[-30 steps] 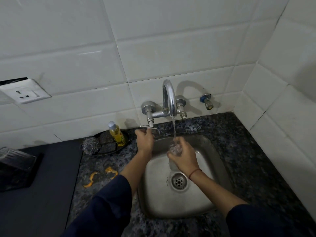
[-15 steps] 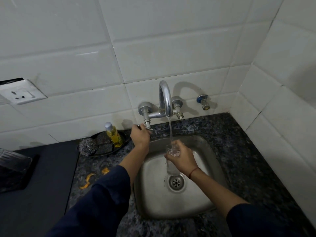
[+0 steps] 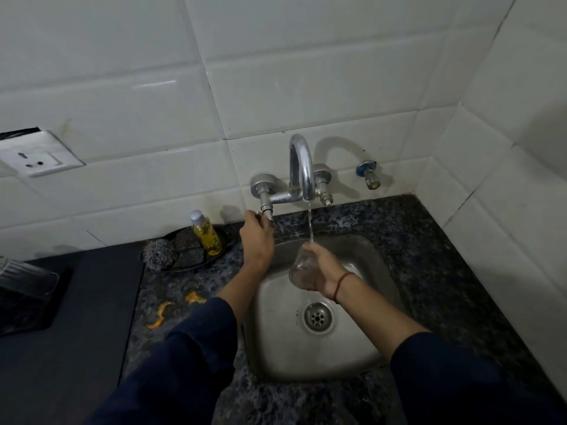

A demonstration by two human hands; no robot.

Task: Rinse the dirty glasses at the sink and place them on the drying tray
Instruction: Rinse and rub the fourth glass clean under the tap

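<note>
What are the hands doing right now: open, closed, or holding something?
Left hand: grips the tap handle.
Right hand: holds a glass under the water stream.

A dark speckled stone tabletop (image 3: 414,271) is seen, with a steel sink (image 3: 276,348) sunk into it. At ten o'clock from the sink a dark dish (image 3: 225,242) is set, on which a steel scourer (image 3: 158,254), dark pads (image 3: 190,251) and a bottle (image 3: 206,233) of yellow liquid are carried. Orange peel scraps (image 3: 158,314) are strewn at nine o'clock, just beside the sink. Farther out at nine o'clock a dark matte slab (image 3: 76,348) is laid, and a black tray (image 3: 27,305) bearing a clear glass (image 3: 24,276) is placed on it.
</note>
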